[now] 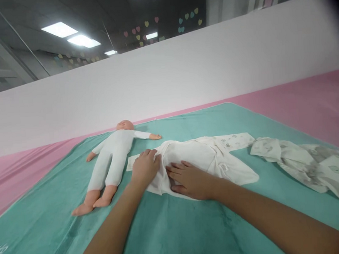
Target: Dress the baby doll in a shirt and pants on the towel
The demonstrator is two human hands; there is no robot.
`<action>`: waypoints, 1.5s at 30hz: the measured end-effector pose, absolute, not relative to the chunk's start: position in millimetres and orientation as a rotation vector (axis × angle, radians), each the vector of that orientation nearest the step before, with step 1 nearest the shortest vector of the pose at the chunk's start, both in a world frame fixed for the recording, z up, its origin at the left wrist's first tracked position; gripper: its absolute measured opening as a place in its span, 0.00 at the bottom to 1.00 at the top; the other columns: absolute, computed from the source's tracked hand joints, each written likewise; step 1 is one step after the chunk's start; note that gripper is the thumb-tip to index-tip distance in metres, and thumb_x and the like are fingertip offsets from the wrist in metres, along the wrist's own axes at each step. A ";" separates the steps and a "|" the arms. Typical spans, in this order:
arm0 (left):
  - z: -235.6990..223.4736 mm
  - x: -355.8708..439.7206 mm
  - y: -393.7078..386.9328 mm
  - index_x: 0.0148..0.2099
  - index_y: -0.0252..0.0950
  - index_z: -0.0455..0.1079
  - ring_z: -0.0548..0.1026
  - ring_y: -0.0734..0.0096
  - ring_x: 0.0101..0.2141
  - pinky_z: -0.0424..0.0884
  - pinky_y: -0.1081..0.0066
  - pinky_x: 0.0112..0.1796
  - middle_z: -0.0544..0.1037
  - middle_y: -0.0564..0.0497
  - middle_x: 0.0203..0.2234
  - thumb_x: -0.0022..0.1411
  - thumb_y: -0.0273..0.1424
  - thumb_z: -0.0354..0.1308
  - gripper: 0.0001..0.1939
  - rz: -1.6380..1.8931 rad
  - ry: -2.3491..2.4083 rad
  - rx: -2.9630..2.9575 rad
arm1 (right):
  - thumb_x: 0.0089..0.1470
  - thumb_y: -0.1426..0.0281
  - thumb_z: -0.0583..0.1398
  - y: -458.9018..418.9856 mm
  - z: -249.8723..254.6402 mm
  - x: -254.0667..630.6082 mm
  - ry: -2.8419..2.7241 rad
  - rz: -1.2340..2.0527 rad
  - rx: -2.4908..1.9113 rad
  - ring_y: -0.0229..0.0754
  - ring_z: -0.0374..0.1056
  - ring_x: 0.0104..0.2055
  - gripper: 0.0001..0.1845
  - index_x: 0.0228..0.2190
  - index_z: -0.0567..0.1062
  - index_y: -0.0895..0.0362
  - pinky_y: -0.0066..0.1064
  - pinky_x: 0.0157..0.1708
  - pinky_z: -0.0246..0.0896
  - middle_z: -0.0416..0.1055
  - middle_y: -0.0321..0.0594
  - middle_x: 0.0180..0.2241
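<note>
A white baby top with a small print on its sleeves lies spread out on a teal blanket. On its left part, near the shorter visible sleeve, rests my left hand, fingers slightly bent and apart, pressing on the cloth. My right hand lies flat on the white inner cloth with its fingers spread. Folds rise in the fabric between the two hands. Left of the top, a baby doll in a white suit lies on its back, arms out and feet toward me.
A crumpled printed cloth lies at the right, touching the top's right sleeve. Pink covering borders the blanket. Behind stands a white low wall under a dark glass pane with heart stickers and reflected lights.
</note>
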State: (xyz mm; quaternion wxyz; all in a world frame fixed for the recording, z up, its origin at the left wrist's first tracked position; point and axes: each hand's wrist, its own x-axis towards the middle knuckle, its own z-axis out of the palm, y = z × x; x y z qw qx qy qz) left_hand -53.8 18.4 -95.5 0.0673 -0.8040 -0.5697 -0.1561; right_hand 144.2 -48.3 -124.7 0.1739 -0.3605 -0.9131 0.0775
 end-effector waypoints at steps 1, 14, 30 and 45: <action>-94.9 -51.9 16.7 0.45 0.39 0.68 0.72 0.60 0.42 0.65 0.65 0.39 0.75 0.45 0.40 0.65 0.42 0.38 0.21 -0.376 -1.769 -2.391 | 0.61 0.56 0.45 -49.8 -123.2 143.3 -2.602 0.250 -0.998 0.49 0.49 0.62 0.27 0.57 0.61 0.54 0.50 0.59 0.42 0.56 0.44 0.60; -55.5 -76.9 5.9 0.34 0.40 0.71 0.75 0.62 0.35 0.67 0.69 0.32 0.78 0.52 0.33 0.53 0.49 0.54 0.18 -0.029 -2.119 -3.153 | 0.62 0.57 0.44 -49.5 -121.2 143.8 -2.628 0.271 -0.983 0.47 0.49 0.63 0.28 0.58 0.60 0.58 0.46 0.59 0.43 0.54 0.47 0.61; -55.3 -107.8 10.7 0.38 0.28 0.71 0.75 0.65 0.20 0.62 0.78 0.13 0.77 0.45 0.22 0.54 0.36 0.59 0.15 -0.645 -1.422 -4.409 | 0.61 0.61 0.49 -67.0 -106.8 128.5 -2.635 0.576 -0.756 0.41 0.49 0.63 0.24 0.57 0.62 0.54 0.38 0.62 0.34 0.58 0.41 0.59; -63.6 -117.2 20.7 0.37 0.33 0.68 0.73 0.68 0.30 0.67 0.76 0.22 0.75 0.45 0.33 0.56 0.37 0.58 0.12 -0.490 -1.793 -4.136 | 0.58 0.70 0.53 -60.0 -110.6 129.0 -2.531 0.540 -0.748 0.44 0.61 0.51 0.14 0.44 0.73 0.55 0.39 0.56 0.49 0.71 0.40 0.47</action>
